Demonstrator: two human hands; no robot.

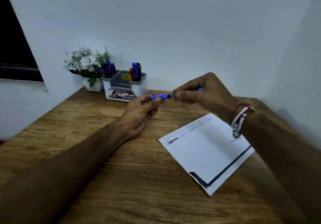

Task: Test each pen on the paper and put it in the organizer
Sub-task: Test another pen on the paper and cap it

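Head view: both hands are raised over a wooden table point(97, 163) and meet on one blue pen point(165, 96), held level above the tabletop, between the organizer and the paper. The left hand point(139, 114) is closed on the pen's blue cap end, thumb on top and fingers curled beneath. The right hand point(201, 91) is closed on the dark barrel, thumb and fingertips pinching it just beside the cap; a bit of blue pokes out behind that hand. Whether cap and barrel are fully joined cannot be told. The right wrist wears bracelets point(240, 119) of beads and thread.

The paper point(206, 152) lies flat and skewed on the table under the right forearm, with lines of scribbled writing along its far edge and a dark stripe near its near edge.

The organizer point(125, 86), white with grey compartments, stands at the back of the table near the wall. Blue pens point(108, 68) stand in its left compartment; red, blue and dark markers point(135, 71) stand in its right one. A white pot of flowers point(86, 63) sits just beside it on the left
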